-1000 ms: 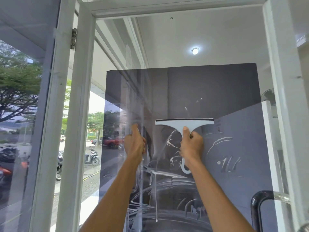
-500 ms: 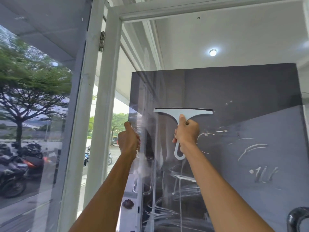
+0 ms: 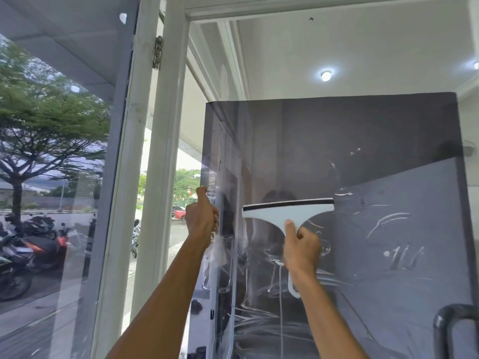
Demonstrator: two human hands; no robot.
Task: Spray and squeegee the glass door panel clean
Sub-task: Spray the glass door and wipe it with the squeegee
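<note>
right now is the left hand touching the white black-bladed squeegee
Apart. The head view shows the left hand gripping the edge of the glass door panel, a clear gap from the white squeegee, which only the right hand holds.

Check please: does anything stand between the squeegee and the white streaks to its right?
Nothing visible does. Only bare glass lies between the squeegee, held by the right hand, and the streaks. The left hand grips the glass edge on the other side; the black door handle sits lower.
</note>
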